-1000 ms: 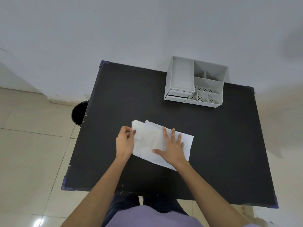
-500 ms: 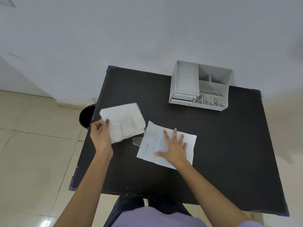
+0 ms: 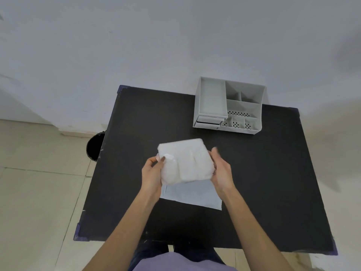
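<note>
A white folded tissue (image 3: 185,161) is held up above the black table (image 3: 136,122). My left hand (image 3: 152,173) pinches its left edge between thumb and fingers. My right hand (image 3: 221,171) is at its right edge, fingers blurred, and seems to hold it from the side and below. A second white tissue (image 3: 193,194) lies flat on the table right under the raised one, partly hidden by it and by my hands.
A grey desk organiser (image 3: 228,106) with several compartments and a small drawer stands at the table's far right edge against the white wall. A black round bin (image 3: 95,145) sits on the tiled floor by the table's left side.
My left hand lifted one tissue off to the left, then brought it back over the other sheet. My right hand left the flat tissue and rose to the lifted one's right edge.
</note>
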